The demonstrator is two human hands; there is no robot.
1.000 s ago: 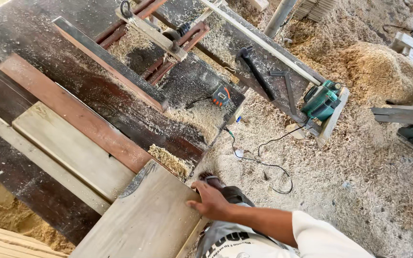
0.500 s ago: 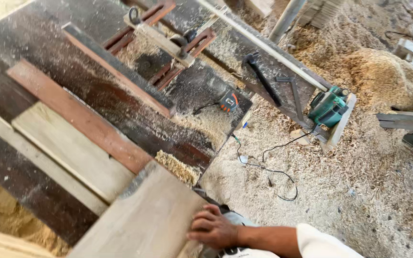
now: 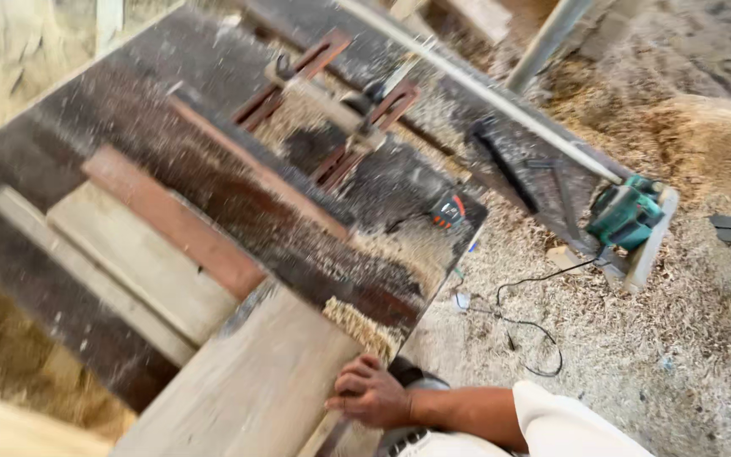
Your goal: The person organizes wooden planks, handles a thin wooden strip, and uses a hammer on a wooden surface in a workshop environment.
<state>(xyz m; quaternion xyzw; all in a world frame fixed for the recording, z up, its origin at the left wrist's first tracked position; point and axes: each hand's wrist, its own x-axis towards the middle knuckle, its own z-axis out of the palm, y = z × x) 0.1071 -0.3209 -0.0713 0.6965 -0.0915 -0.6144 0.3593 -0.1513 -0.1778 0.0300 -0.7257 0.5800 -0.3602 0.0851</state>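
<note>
My right hand (image 3: 371,395) reaches in from the lower right on an arm with a white sleeve. Its curled fingers grip the near right edge of a wide pale plank (image 3: 247,381). This plank lies slanted on a dark, dusty saw bench (image 3: 129,127). A small heap of sawdust (image 3: 365,326) sits just above the hand at the plank's corner. Left of the plank lie a reddish board (image 3: 179,224) and a paler board (image 3: 137,262). My left hand is out of view.
A small red and black tool (image 3: 448,210) lies near the bench's right corner. On the shavings-covered floor stand a green power tool (image 3: 623,216) with a black cable (image 3: 526,338), a grey pipe (image 3: 543,38) and a big sawdust mound (image 3: 712,144).
The view has swung and blurred. My right hand has stayed on the plank's edge, with its fingers now more curled around it.
</note>
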